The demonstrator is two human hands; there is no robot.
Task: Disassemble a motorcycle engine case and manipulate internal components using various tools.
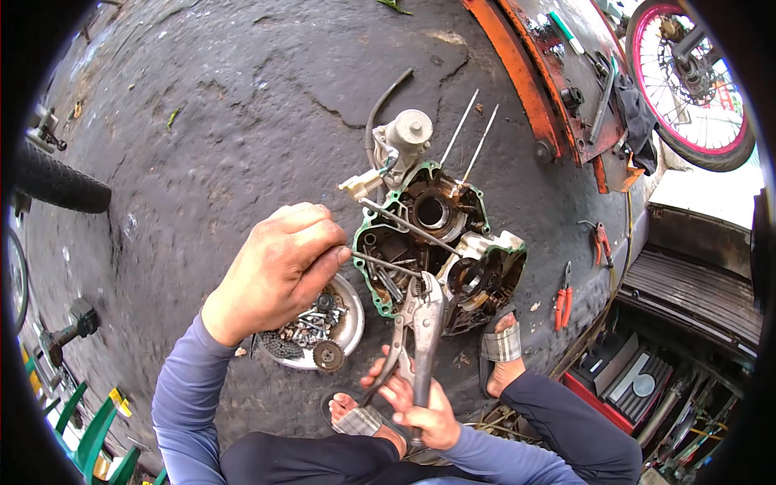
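Note:
My left hand [279,263] is closed, its thumb and fingers pinching one end of a long thin metal stud [380,261]. At the stud's other end are the jaws of a pair of locking pliers [426,319]; whether they bite on it I cannot tell. The handles of these pliers lie in my right hand [428,408], fingers wrapped round them. Under both hands an opened engine crankcase [485,242] with green gasket edges rests on the ground. Another stud [412,224] crosses over it, and two thin studs [459,129] stick out on its far side.
A round pan [353,319] of bolts, a chain and gears sits left of the crankcase. Red-handled pliers [563,299] lie to the right, near a toolbox [602,400]. An orange metal stand [525,73] and a pink-rimmed wheel [647,48] are at far right. A tyre [65,182] stands left.

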